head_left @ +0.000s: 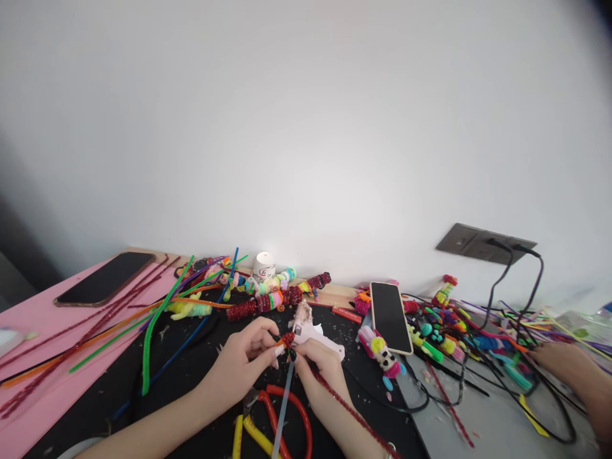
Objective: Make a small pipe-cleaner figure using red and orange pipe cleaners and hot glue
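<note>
My left hand (pixel 249 352) pinches a small bundle of orange and dark red pipe cleaner (pixel 287 338). The fingertips of my right hand (pixel 319 365) close on the same bundle from the other side. A long dark red tinsel pipe cleaner (pixel 348 408) trails from there over my right wrist. Just behind the bundle lies a white glue gun (pixel 318 336). Below my hands, a translucent glue stick (pixel 283 408) crosses red-handled scissors (pixel 306 414). Yellow-handled pliers (pixel 258 435) lie beside them, partly cut off by the frame edge.
Loose pipe cleaners (pixel 157 325) spread over a pink mat (pixel 29 363) with a dark phone (pixel 106 278). A paper cup (pixel 264 266) stands by the wall. To the right are a white-edged phone (pixel 391 317), pipe-cleaner figures, black cables (pixel 492 287) and another person's hand (pixel 557 363).
</note>
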Tool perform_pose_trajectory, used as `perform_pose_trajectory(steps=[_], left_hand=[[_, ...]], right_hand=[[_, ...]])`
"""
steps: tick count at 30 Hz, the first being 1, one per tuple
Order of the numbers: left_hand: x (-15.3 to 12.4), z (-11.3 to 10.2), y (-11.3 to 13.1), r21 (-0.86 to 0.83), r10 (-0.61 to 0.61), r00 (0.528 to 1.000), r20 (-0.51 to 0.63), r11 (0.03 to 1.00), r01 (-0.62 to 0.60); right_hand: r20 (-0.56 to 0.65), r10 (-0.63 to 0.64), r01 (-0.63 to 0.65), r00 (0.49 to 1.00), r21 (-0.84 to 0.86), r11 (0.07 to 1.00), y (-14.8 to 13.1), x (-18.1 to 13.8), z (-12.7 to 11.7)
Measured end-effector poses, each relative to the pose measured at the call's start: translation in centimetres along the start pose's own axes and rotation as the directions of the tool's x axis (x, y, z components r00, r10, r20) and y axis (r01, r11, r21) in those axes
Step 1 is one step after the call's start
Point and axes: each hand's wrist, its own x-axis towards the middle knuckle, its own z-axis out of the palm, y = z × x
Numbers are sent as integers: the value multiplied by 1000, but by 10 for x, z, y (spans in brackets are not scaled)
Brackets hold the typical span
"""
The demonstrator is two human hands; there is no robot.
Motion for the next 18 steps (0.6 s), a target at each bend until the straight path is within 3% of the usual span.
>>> perform_pose_trajectory(steps=[18], left_hand=[[-2, 1, 3, 80, 31, 999, -8, 996, -31]], right_hand=[[13, 0, 1, 1000, -27, 1000, 0, -1, 1]])
